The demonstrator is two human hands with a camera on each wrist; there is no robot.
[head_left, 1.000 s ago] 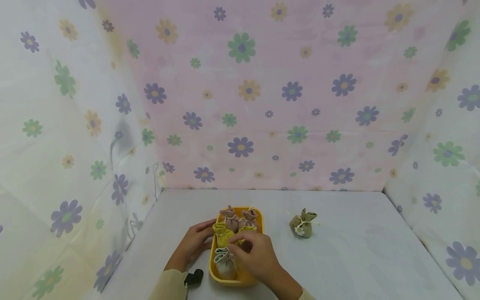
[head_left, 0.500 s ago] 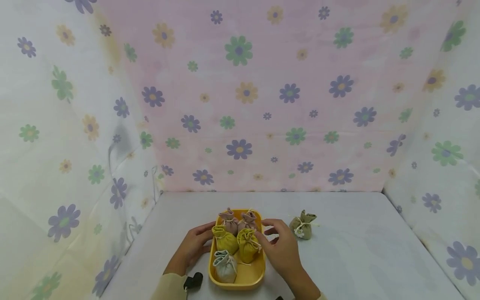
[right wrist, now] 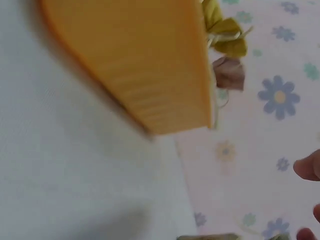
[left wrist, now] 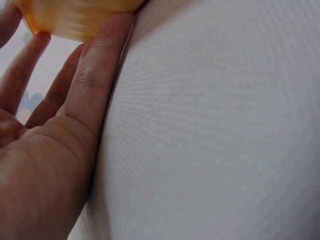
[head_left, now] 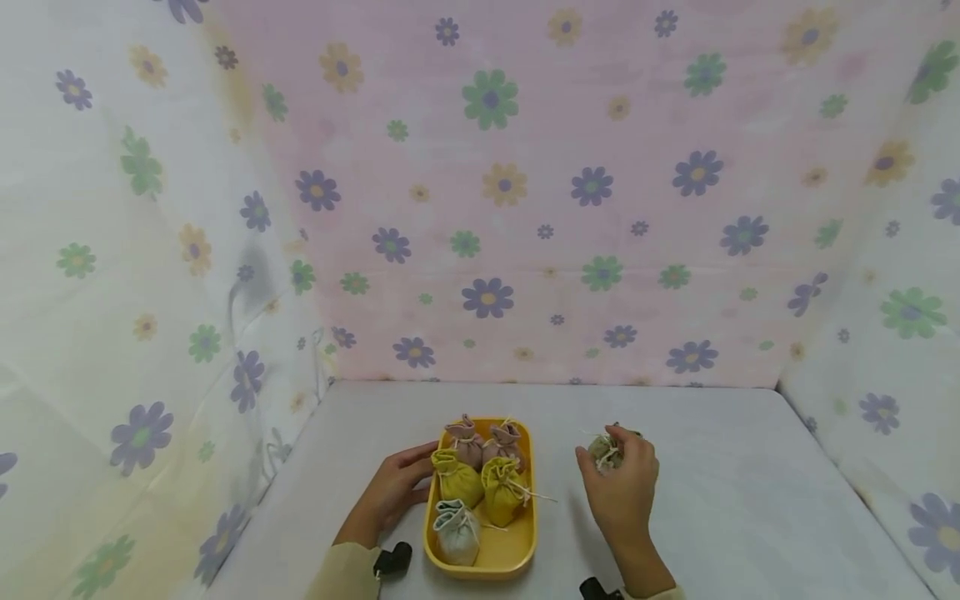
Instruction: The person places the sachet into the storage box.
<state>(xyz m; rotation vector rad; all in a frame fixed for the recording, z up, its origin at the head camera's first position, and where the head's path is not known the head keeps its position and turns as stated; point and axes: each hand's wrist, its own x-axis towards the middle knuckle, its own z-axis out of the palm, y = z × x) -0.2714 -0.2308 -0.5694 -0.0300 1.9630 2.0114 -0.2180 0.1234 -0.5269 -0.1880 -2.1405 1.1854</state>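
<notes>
A yellow plastic tray [head_left: 495, 548] holds small drawstring pouches: two dusty pink ones at the far end, a left yellow pouch [head_left: 459, 485] and a right yellow pouch [head_left: 502, 496] in the middle, and a pale grey pouch [head_left: 457, 535] near the front left. My left hand [head_left: 392, 493] rests beside the tray, its extended fingers touching the tray's left wall. To the right of the tray, my right hand [head_left: 624, 492] reaches over an olive-green pouch [head_left: 604, 453] and partly hides it. The thumb and fingers are spread around this pouch; in the right wrist view the visible fingertips appear apart from it.
The tray stands on a white-covered table [head_left: 720, 500]. Flower-patterned cloth [head_left: 540, 208] walls the back and both sides. Black wrist devices show at both sleeves, the left device [head_left: 393, 558] close to the tray's front left.
My right hand has left the right yellow pouch in the tray and moved right, over the olive-green pouch. My left hand has stayed at the tray's left side.
</notes>
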